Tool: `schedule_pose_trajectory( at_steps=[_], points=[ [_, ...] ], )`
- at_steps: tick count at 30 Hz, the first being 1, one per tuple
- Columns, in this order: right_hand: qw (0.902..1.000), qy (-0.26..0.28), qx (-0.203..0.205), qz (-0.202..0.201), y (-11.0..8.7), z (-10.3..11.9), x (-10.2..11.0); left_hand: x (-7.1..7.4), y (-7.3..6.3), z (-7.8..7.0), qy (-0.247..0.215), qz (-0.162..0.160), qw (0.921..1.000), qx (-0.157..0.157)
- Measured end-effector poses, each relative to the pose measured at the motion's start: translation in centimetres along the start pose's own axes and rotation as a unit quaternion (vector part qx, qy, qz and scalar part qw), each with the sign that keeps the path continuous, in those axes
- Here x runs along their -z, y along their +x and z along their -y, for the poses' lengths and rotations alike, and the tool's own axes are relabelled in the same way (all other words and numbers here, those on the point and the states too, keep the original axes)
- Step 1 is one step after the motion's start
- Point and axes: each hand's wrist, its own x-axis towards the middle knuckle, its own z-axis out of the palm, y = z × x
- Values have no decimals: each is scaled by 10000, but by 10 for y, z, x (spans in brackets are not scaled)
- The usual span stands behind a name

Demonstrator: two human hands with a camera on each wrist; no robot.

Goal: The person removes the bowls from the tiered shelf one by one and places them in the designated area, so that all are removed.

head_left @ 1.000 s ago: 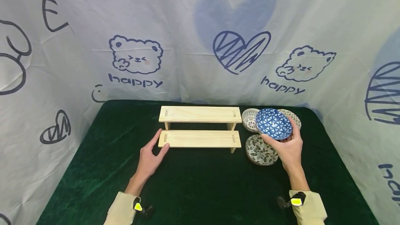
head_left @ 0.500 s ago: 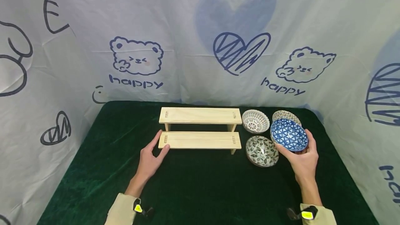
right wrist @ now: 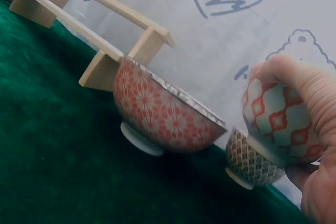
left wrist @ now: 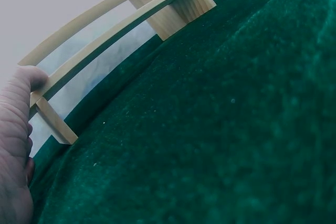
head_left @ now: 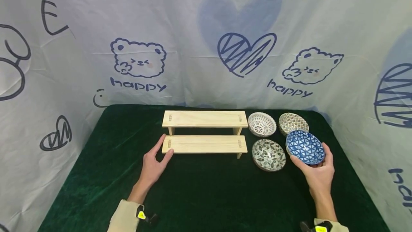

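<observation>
My right hand (head_left: 320,176) grips a small bowl (head_left: 305,147), tilted, with thumb and fingers at its rim. Inside it is blue with white triangles; the right wrist view shows a pale outside with an orange-red pattern (right wrist: 278,114). Behind it stands a brown-and-white patterned bowl (head_left: 292,122), partly overlapped in the head view. A leaf-patterned bowl (head_left: 268,155), red outside, lies to its left, with a white patterned bowl (head_left: 262,124) farther back. My left hand (head_left: 154,165) holds the left end of a two-step wooden stand (head_left: 206,144), thumb at the front edge.
Dark green cloth (head_left: 206,196) covers the table. A white printed curtain (head_left: 190,20) hangs along the back and both sides. The standing bowls are close to the right end of the wooden stand.
My right hand has carried the blue bowl rightward and toward me, away from above the other bowls, uncovering more of them. My left hand stays at the stand.
</observation>
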Motion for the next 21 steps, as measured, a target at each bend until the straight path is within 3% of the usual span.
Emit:
schedule_pose_trajectory(
  at_steps=[10, 21],
  points=[
    [9985, -417, -348, -107, -3, -18, 12, -2, -1, 0, -11, -7, 10000, -14],
    [9973, -587, -440, -63, 4, -40, 10, -1, 0, -1, 18, -29, 10000, -51]
  ],
)
